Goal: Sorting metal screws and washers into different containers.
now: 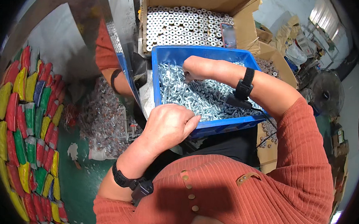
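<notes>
A blue plastic bin stands in front of me, heaped with loose silvery screws. My right hand reaches over the heap at its far left, fingers curled downward among the screws. The fingertips are partly hidden, and I cannot make out what is pinched there. At the bin's near left corner is my left hand, back upward, with curled fingers and the thumb against them. The hand itself hides its fingertips and anything in them. Each wrist wears a black strap with a small device.
Behind the bin an open cardboard box holds rows of white ring-ended pieces and a dark flat rectangular object. A metal machine panel rises at the left. Red, green and yellow packets are stacked farther left. A fan stands right.
</notes>
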The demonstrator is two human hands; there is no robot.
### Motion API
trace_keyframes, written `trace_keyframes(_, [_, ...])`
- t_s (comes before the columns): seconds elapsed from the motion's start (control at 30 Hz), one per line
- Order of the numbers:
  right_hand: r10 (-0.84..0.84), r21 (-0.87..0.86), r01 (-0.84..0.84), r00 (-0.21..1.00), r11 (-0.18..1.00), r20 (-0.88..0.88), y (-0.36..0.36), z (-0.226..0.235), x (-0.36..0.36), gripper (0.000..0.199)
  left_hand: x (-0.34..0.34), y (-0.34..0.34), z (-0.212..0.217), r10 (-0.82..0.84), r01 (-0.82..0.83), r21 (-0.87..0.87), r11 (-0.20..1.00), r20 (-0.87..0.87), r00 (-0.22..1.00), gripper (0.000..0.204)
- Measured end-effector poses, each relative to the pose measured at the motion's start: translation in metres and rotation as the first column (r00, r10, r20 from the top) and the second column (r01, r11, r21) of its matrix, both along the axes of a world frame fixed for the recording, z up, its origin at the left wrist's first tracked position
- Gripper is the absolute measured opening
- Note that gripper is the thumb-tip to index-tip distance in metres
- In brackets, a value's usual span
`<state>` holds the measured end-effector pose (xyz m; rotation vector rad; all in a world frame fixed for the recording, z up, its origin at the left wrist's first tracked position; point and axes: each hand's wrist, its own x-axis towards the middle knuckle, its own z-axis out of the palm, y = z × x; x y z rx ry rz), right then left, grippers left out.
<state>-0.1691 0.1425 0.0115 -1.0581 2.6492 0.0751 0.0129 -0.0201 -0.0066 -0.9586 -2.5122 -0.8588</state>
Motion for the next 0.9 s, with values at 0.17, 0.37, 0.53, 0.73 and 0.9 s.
trace_keyframes(0.17, [0.137,-0.174,-0.141,0.990,0.974,-0.035,0.007,0.003,0.004,0.023,0.001,-0.008,-0.007,0.022,-0.022,-0.016,1.000,0.006,1.000,0.030])
trace_keyframes(0.37, [-0.120,-0.442,0.316,0.901,0.840,0.417,0.036,-0.025,0.007,0.024,0.000,-0.004,-0.014,0.012,-0.002,0.170,0.985,-0.058,0.998,0.029])
trace_keyframes(0.53, [0.180,-0.141,-0.200,0.974,0.970,-0.140,0.009,-0.011,0.012,0.016,0.001,-0.016,-0.034,0.067,-0.037,0.256,0.966,-0.111,0.992,0.024])
trace_keyframes(0.73, [-0.062,-0.491,0.057,0.998,0.869,0.005,-0.032,0.040,-0.008,0.021,0.003,-0.016,-0.024,0.041,-0.023,0.233,0.972,-0.075,0.996,0.027])
trace_keyframes(0.9, [0.087,-0.755,0.024,0.990,0.656,0.107,-0.092,0.050,-0.043,0.037,0.000,-0.010,-0.016,-0.001,0.000,0.115,0.993,0.015,1.000,0.023])
